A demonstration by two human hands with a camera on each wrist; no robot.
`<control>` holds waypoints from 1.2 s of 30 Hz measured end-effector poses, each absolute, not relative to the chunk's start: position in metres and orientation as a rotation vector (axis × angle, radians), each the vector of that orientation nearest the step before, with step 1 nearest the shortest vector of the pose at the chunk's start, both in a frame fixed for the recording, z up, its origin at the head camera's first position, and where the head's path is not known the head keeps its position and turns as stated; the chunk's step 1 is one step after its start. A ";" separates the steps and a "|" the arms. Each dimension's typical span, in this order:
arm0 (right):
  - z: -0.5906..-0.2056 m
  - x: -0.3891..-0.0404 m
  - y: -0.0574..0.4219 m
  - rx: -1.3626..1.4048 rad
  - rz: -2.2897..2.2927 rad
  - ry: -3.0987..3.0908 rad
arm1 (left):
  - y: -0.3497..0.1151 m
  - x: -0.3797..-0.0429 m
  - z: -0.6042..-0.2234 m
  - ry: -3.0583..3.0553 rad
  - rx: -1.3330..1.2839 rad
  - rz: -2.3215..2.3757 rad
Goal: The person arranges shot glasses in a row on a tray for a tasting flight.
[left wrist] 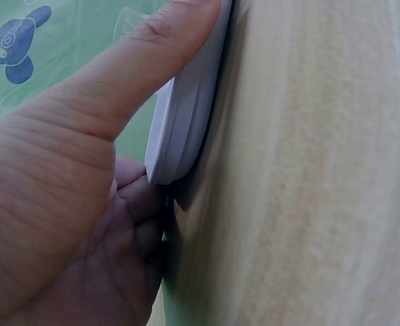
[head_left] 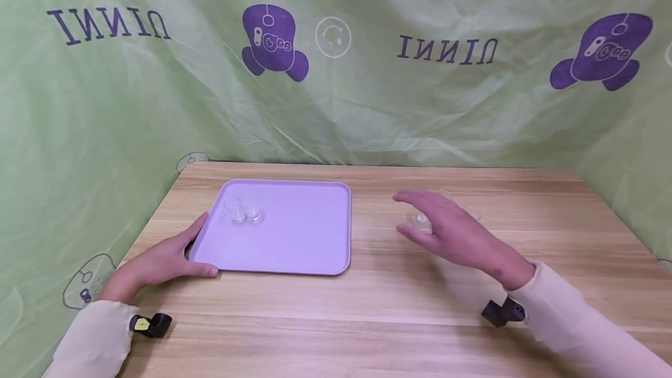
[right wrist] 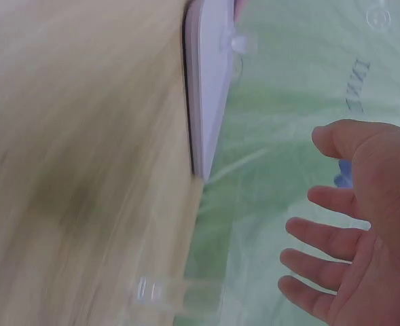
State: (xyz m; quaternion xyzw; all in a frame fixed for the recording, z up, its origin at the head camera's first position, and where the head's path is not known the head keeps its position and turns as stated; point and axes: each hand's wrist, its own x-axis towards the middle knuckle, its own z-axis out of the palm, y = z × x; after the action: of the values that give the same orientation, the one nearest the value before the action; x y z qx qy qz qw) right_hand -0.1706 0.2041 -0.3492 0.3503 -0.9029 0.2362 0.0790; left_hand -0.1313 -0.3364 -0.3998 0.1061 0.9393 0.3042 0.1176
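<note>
A light purple tray (head_left: 294,232) lies on the wooden table, left of the middle. My left hand (head_left: 163,258) holds its near left corner, thumb along the front edge and fingers at the left side. In the left wrist view the thumb presses the tray's rim (left wrist: 179,122), while the other fingers are partly hidden behind it. Two small clear cups (head_left: 254,214) stand close together on the tray's left part. My right hand (head_left: 457,229) hovers right of the tray, fingers apart and holding nothing. Near it a clear cup (head_left: 422,219) stands on the table, partly covered by the hand.
Another clear rim (head_left: 472,213) shows behind the right hand, mostly hidden. The wooden table (head_left: 336,325) reaches back to a green printed curtain (head_left: 336,115), which also hangs along both sides. In the right wrist view a blurred clear cup (right wrist: 149,291) stands below the hand.
</note>
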 end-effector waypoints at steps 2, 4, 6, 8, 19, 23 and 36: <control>-0.349 -0.171 0.212 1.000 0.715 -2.715 | -0.336 -0.132 -0.400 2.749 0.308 0.885; -0.349 -0.171 0.219 0.957 0.719 -2.724 | -0.336 -0.132 -0.400 2.749 0.311 0.887; -0.348 -0.170 0.225 0.915 0.725 -2.736 | -0.336 -0.132 -0.400 2.748 0.312 0.890; -0.348 -0.169 0.231 0.871 0.736 -2.750 | -0.336 -0.132 -0.400 2.746 0.310 0.895; -0.348 -0.167 0.266 0.746 0.772 -2.773 | -0.336 -0.133 -0.400 2.730 0.298 0.894; -0.353 -0.169 0.274 0.727 0.802 -2.801 | -0.336 -0.134 -0.400 2.720 0.314 0.902; -0.361 -0.177 0.291 0.695 0.823 -2.905 | -0.336 -0.133 -0.398 2.718 0.302 0.911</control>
State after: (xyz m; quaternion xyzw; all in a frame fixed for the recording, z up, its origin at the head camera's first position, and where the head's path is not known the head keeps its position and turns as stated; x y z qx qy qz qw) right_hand -0.1767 0.2911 -0.3609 0.2242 -0.9374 0.2655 0.0218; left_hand -0.1331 -0.3359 -0.3984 0.1039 0.9350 0.3135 0.1293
